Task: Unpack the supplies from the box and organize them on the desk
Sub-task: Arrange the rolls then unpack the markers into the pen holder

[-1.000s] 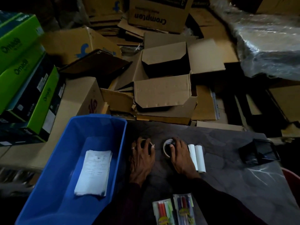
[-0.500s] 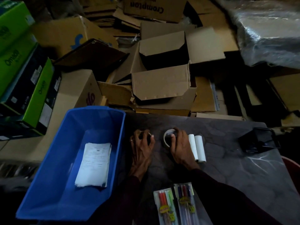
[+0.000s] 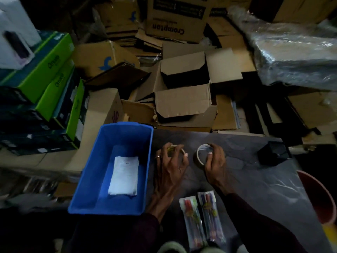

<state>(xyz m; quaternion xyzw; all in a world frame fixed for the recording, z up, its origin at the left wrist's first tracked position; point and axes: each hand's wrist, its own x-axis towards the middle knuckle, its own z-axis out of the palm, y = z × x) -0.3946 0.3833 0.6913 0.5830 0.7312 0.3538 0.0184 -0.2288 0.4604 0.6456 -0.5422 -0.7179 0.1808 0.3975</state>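
Blue plastic is making up the bin (image 3: 98,170) that is sitting on the left end of the dark, marbled desk (image 3: 255,189), and a wad of white paper (image 3: 125,175) is lying flat on its floor. Just right of the bin, the left hand (image 3: 170,167) is reaching forward with its fingers curled down over a tan tape roll (image 3: 176,149) – gripping it from above, so most of the roll is hiding under the fingers, and whether it is touching the desk is hard to tell. Near it, apart from it, the right hand (image 3: 215,165) is holding a pale tape roll (image 3: 200,155) that is standing tilted on its edge on the desk; the fingers are hooking over the top of the ring and the thumb is pressing against its near side. Two packs of pens (image 3: 201,219) are lying side by side on the desk close to the person, between the two dark sleeves. A black box-like thing (image 3: 273,155) is sitting at the far right edge of the desk, and a reddish bucket (image 3: 319,198) is showing beyond that edge. Behind the desk, cardboard boxes (image 3: 182,103) are piling up – some open, some flattened – with green boxes (image 3: 45,73) stacked at the left and a plastic-wrapped bundle (image 3: 295,57) at the upper right.
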